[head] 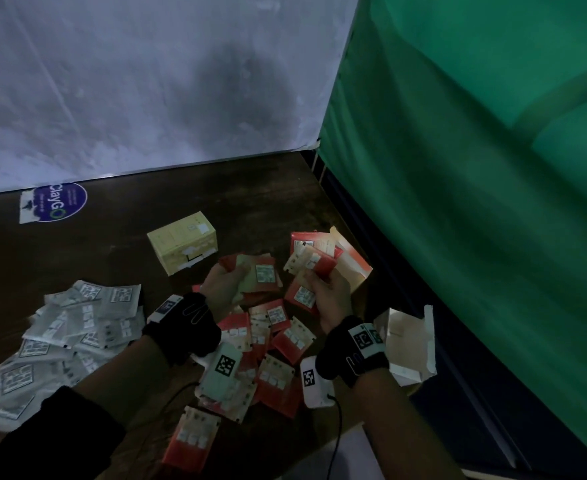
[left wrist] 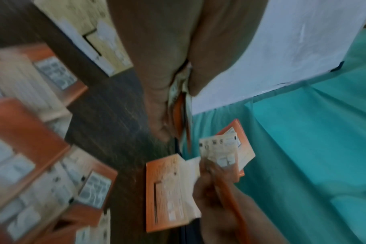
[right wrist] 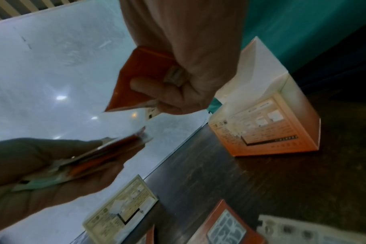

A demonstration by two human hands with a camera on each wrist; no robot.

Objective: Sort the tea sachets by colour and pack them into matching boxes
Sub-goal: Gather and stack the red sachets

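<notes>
My left hand (head: 231, 280) grips a small stack of orange tea sachets (head: 261, 275) above the table. In the left wrist view the stack (left wrist: 179, 105) is pinched edge-on between thumb and fingers. Just to the right, my right hand (head: 323, 289) holds a few orange sachets (head: 314, 261) fanned out in front of the orange box (head: 358, 271). The right wrist view shows that hand (right wrist: 178, 92) curled round an orange sachet (right wrist: 140, 77), with the orange box (right wrist: 269, 125) close behind. More orange sachets (head: 278, 344) lie loose under both hands.
A yellow box (head: 183, 242) stands behind the left hand. A heap of silver sachets (head: 67, 334) covers the table's left side. A white box (head: 411, 344) with raised flaps lies at the right table edge, next to a green curtain (head: 475, 168). A white sheet (head: 146, 81) hangs behind.
</notes>
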